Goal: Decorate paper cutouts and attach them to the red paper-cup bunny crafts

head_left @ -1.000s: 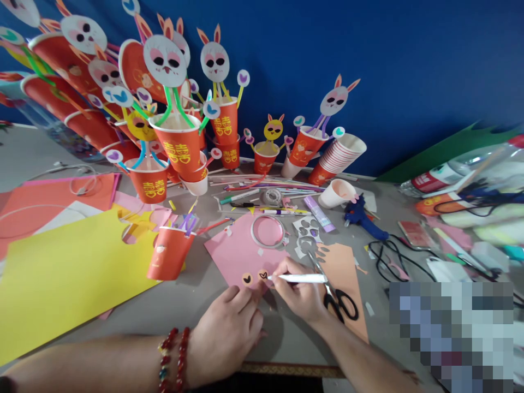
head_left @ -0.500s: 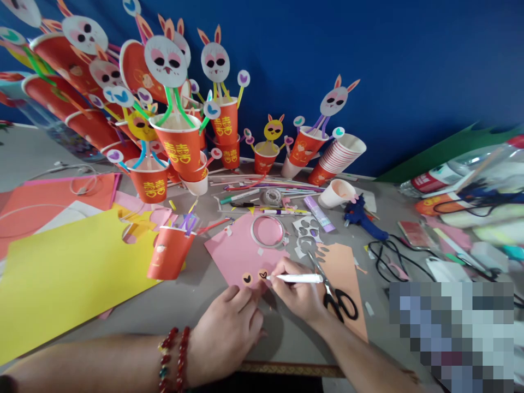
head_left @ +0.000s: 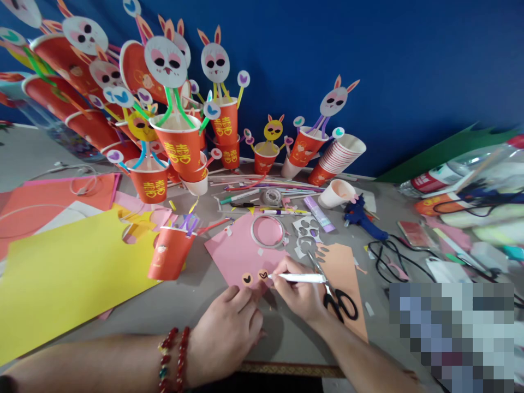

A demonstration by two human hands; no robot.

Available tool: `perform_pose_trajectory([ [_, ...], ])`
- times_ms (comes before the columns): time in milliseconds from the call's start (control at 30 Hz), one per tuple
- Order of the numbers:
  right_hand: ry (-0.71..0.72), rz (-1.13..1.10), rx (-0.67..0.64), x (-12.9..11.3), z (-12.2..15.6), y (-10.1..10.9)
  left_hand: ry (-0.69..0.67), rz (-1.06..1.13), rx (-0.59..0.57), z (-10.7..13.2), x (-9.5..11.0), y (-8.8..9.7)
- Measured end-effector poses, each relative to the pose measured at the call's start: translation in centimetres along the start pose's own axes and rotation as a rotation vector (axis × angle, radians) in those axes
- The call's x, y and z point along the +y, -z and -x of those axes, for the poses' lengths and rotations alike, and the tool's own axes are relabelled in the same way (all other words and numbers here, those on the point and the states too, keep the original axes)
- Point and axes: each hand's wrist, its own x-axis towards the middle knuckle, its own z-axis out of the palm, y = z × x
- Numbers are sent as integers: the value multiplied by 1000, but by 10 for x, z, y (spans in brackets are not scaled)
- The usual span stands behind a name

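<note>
My right hand [head_left: 301,289] is closed around a white marker pen [head_left: 305,278]. The tip touches a small peach paper circle [head_left: 263,275] bearing a black heart outline. Just left of it lies a second peach circle [head_left: 247,279] with a filled black heart. Both are on a pink paper sheet [head_left: 227,248]. My left hand [head_left: 229,327] rests on the table with fingers curled, its fingertips at the lower edge of the outlined circle; some of them are hidden. Black-handled scissors [head_left: 341,305] lie right of my right hand, partly over a peach sheet [head_left: 344,262].
Red cups with paper rabbit figures [head_left: 176,144] crowd the back left. A red cup [head_left: 171,254] stands near yellow paper [head_left: 82,273]. Behind the pink sheet are a tape roll [head_left: 267,216], pens and a glue stick [head_left: 319,214]. A blue glue gun [head_left: 362,218] lies right.
My right hand and the marker have shifted very slightly to the right over the same circle. My left hand stays in place.
</note>
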Motion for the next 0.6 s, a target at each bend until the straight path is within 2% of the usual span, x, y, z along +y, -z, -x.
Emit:
perform_pose_trajectory([
  [133, -27, -16, 3, 1, 1, 0, 6, -3, 3, 0, 0, -1],
  [300, -14, 3, -49, 0, 1, 0, 3, -4, 18, 1, 1, -3],
  [600, 20, 24, -59, 0, -2, -1, 3, -3, 39, 1, 1, -4],
])
